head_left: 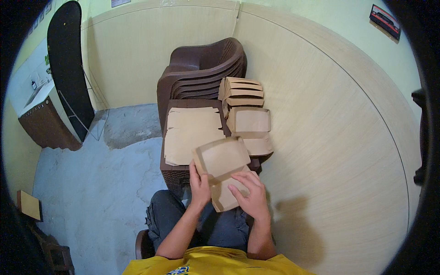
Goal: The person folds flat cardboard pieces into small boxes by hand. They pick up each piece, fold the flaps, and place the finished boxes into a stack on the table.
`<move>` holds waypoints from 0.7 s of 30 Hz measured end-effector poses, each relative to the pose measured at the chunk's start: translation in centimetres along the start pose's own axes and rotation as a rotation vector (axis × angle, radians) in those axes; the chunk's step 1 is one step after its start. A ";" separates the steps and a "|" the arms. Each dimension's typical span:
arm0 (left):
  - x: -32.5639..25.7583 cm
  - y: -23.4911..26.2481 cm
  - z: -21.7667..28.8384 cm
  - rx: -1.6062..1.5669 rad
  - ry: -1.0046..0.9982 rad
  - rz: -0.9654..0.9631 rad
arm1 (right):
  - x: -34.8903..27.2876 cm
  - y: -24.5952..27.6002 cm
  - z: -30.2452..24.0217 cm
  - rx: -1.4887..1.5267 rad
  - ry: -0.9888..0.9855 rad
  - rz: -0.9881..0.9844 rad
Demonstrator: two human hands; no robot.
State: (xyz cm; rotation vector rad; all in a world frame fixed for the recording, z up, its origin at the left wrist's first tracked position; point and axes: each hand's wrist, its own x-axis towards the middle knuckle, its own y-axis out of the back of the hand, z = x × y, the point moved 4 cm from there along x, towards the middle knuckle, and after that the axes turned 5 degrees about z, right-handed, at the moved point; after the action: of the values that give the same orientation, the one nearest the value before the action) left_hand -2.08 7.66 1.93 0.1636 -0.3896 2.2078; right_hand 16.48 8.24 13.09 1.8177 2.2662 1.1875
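Just below the middle of the frame, a brown paper box [223,172] with a hinged lid is held over the person's lap, its lid tilted up and away, its lower half toward the body. Left hand [200,185] clasps the left edge where lid meets tray, thumb on top. Right hand [250,195] lies over the lower half, fingers curled onto the flap.

To do this fold well, I judge that the left hand should pin the crease firmly while the right presses the flap flat along its scored line, working from one corner to the other so that the thin card does not buckle or tear.

Directly above the box, a stack of flat brown cut-outs [192,133] lies on a dark brown stool [176,174]. To its right, finished boxes [247,117] are piled in a leaning column, some open side up. Behind them stands a stack of dark brown plastic chairs [201,64] against pale wood-look wall panels [321,119].

At upper right a small dark rectangular sign with a red stripe [384,19] hangs on the wall. At upper left leans a black rounded board [66,59]. At lower left a brown flat packet [29,205] lies on the grey concrete floor [91,183].
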 end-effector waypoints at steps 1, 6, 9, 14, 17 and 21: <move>1.1 -0.6 -0.3 0.009 -0.040 0.016 | -0.1 0.7 0.0 -0.106 0.081 -0.019; 8.6 -5.8 -0.1 -0.074 -0.177 -0.028 | 0.2 1.3 3.9 -0.397 0.180 -0.021; 12.2 -10.5 0.1 -0.200 -0.184 -0.088 | 3.1 1.0 8.4 -0.551 0.211 0.062; 17.8 -15.1 -1.9 0.332 -0.222 -0.204 | 7.8 0.7 15.3 -0.730 0.174 0.135; 19.2 -14.9 -4.1 0.591 -0.248 -0.316 | 8.4 -0.6 17.8 -0.699 0.128 0.026; 18.5 -14.4 -5.7 0.442 -0.287 -0.334 | 7.1 -2.1 19.5 -0.629 -0.033 0.014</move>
State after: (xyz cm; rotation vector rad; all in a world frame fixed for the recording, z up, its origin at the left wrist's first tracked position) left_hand -2.09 31.69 4.33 0.7356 -0.0153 1.9101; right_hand 20.98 24.73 1.11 1.5779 1.5898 1.6125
